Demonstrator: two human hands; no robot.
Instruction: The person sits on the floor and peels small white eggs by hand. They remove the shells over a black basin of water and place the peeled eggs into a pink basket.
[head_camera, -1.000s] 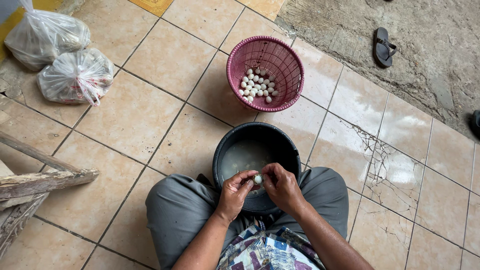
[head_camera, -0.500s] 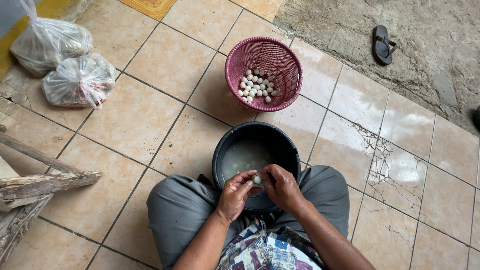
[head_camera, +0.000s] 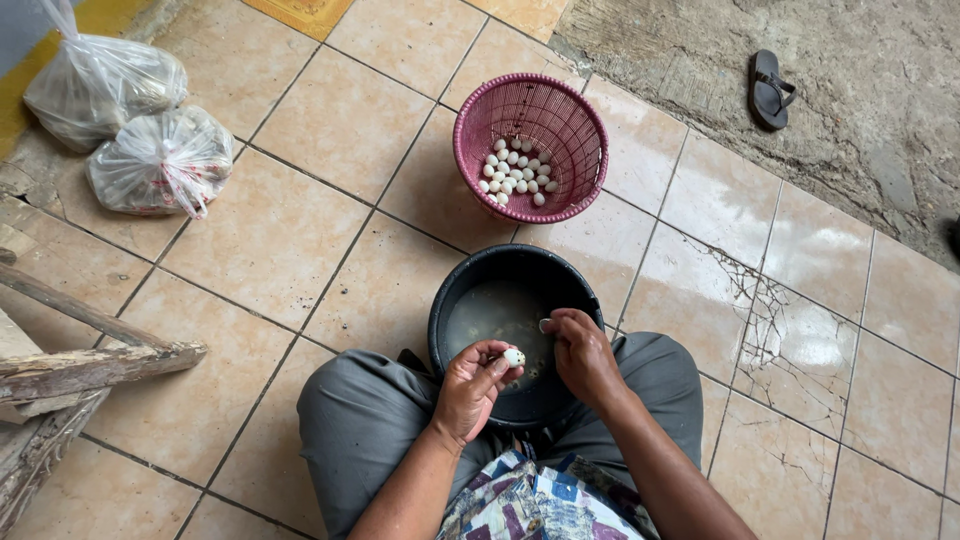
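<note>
Two tied plastic bags (head_camera: 130, 120) are lying on the tiled floor (head_camera: 330, 240) — one pink basket (head_camera: 531, 147), one black bucket (head_camera: 510, 330). Left hand (head_camera: 470, 388) is pinching a small white egg (head_camera: 514, 357) over the bucket; right hand (head_camera: 585, 355) is curling loosely beside it, holding nothing I can make out.

The left hand (head_camera: 470, 385) pinches a small white egg (head_camera: 514, 356) over a black bucket (head_camera: 455, 300); the right hand (head_camera: 583, 355) hovers beside it, below a pink basket (head_camera: 570, 130) of eggs.

Bare forearms and hands, grey trousers (head_camera: 370, 420) over the knees, and a multicoloured patterned shirt (head_camera: 530, 500)
</note>
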